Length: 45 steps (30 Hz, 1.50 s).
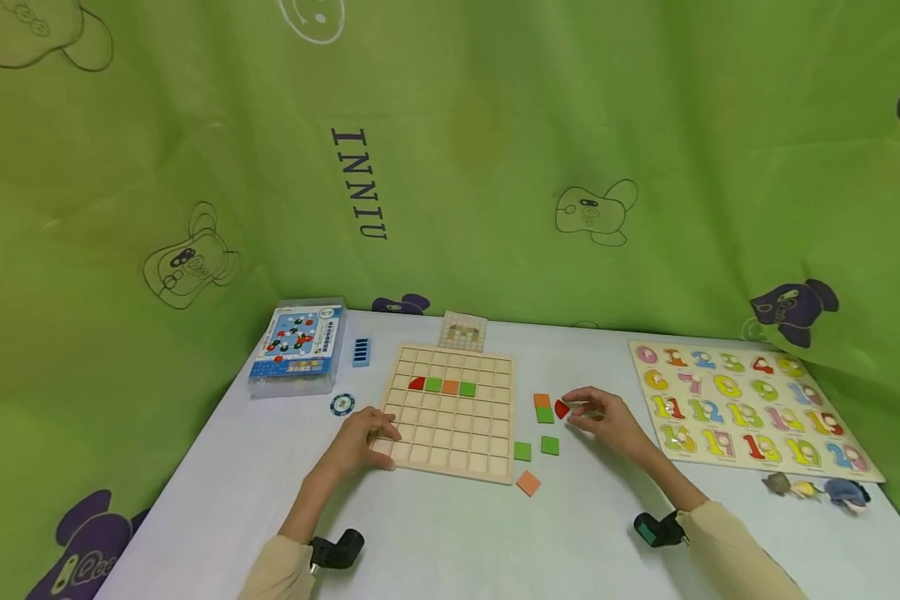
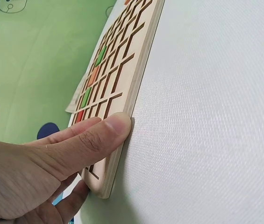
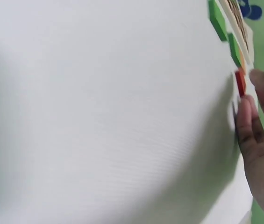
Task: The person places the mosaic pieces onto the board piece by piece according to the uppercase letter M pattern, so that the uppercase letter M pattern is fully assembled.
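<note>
A wooden grid board lies mid-table, with a red, a green, an orange and a green tile in its second row. My left hand rests flat on the board's near-left corner. In the left wrist view its thumb presses the edge of the board. Right of the board, my right hand pinches a red piece low over the table. That red piece shows between the fingertips in the right wrist view. Loose orange and green tiles lie beside it.
More loose tiles lie near the board: two green and one orange. A blue box, a blue block and a chip sit left. A pattern card lies behind. Right are a number puzzle and small figures.
</note>
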### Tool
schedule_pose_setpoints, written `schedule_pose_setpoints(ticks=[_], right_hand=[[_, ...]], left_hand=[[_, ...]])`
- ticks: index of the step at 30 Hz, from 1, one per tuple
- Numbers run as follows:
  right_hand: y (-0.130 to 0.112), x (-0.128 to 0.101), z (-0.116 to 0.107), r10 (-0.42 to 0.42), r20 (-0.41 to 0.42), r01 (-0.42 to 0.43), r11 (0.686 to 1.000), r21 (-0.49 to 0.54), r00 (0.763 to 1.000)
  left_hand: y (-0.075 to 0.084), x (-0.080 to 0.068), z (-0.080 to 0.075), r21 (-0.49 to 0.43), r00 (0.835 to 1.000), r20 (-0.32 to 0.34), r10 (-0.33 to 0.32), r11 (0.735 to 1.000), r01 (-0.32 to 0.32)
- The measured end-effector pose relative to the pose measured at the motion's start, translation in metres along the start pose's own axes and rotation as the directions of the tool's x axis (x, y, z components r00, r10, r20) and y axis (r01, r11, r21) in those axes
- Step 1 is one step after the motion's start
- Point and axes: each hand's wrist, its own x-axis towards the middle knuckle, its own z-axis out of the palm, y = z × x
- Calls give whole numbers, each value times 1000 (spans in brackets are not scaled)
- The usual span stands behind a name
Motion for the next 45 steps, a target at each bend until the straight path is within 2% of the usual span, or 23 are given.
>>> schedule_pose_setpoints(ticks=[3,8,15,23,30,34,37,45], right_hand=[[2,10,-9,33,83,-34,999,10,996],[3,18,-18,74,208,-75,997,-2,975],[4,15,-25,88,255,-94,995,11,963],[6,8,-29,24,373,-83,986,143,928],[4,7,-21,-15,353,-31,992,123,935],[-1,3,-19,2,339,-31,996,80,941],[0,0,-19,3,358,-31,997,70,934],[-2,0,-18,-83,415,37,992,118,906]], left_hand=[[0,1,3,1,1000,8,9,1000,-9],[-1,1,4,5,1000,-4,10,1000,-10],[1,0,3,-14,1000,-4,7,1000,-7],[-1,-1,1,-10,1000,-7,-3,1000,3],[0,-1,1,-19,1000,-4,-16,1000,16],[-1,0,2,-30,1000,1,-11,999,11],[-1,0,1,-23,1000,5,1,1000,-1],[-1,0,-1,-15,1000,1,10,1000,-10]])
